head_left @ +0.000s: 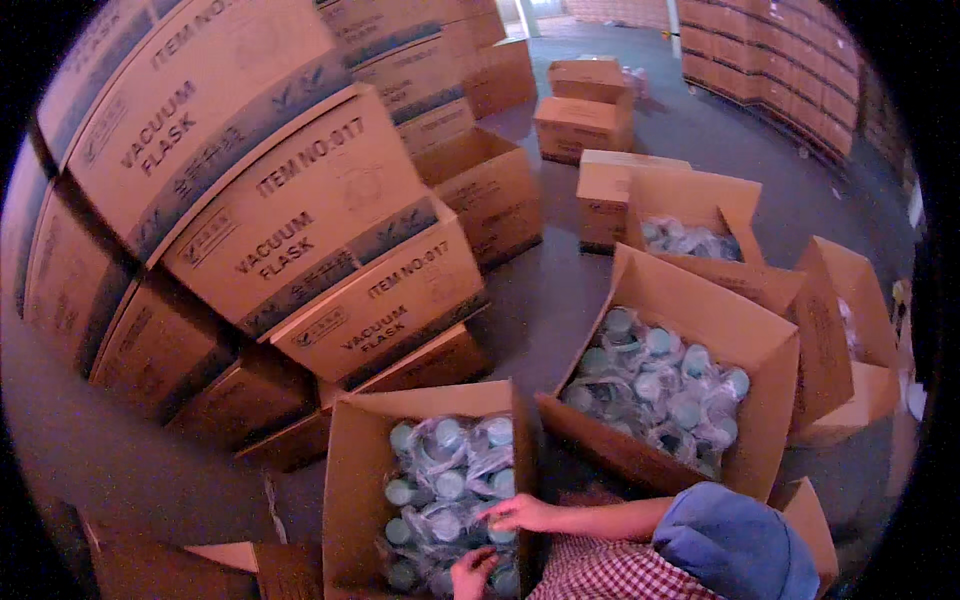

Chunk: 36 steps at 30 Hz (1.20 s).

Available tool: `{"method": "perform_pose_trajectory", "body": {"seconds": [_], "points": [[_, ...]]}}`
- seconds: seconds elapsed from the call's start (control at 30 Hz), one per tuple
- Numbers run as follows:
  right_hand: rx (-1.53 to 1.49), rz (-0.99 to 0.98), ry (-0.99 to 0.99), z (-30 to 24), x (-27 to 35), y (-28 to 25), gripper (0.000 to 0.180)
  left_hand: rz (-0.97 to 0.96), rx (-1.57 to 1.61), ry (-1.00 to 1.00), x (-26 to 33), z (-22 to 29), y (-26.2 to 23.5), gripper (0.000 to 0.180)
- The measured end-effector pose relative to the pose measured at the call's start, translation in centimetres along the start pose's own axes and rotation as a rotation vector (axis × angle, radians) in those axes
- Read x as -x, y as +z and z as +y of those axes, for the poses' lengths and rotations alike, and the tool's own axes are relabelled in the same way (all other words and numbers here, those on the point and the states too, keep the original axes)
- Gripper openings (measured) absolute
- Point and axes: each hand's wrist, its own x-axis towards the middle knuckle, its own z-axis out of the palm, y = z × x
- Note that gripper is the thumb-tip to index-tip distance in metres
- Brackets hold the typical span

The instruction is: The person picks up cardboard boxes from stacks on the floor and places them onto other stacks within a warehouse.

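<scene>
One hand, which I take for my left hand (473, 574), reaches up from the lower edge over an open cardboard box (355, 470). Its fingers are bent and slightly apart, and nothing shows between them. Below and around it, rows of bottles in clear plastic wrap (450, 484) stand upright, their round tops pale blue-green. A co-worker's hand (522, 514) comes in from the right and touches the wrapping of the bottles along that side. My right hand does not show.
The co-worker, in a blue cap (735, 540) and checked shirt, bends in at lower right. Beyond stands another open box (690, 280) of wrapped bottles. Stacked printed cartons (300, 200) rise at left. More open boxes stand at right; a carton stack (770, 60) stands far right.
</scene>
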Motion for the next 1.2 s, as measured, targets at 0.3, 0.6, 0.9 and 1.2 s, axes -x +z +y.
{"method": "perform_pose_trajectory", "body": {"seconds": [0.3, 0.6, 0.9, 1.2], "points": [[0.304, 0.665, 0.115, -0.4, 12.6, -18.9, 0.022, -0.093, 0.015, 0.016, -8.8, -0.4, 5.0, 0.020], [0.580, 0.784, 0.821, 8.2, 29.9, -24.0, 0.036, -0.220, -0.378, 0.028, -16.1, 7.1, 11.4, 0.018], [0.453, 1.094, 0.504, 15.2, 29.9, -22.3, 0.027, -0.298, 0.069, -0.023, -24.6, 8.4, 9.8, 0.017], [0.207, 1.668, 0.474, 5.4, 27.2, -23.2, 0.028, -0.524, -0.269, 0.212, -34.7, 17.6, 16.9, 0.019]]}}
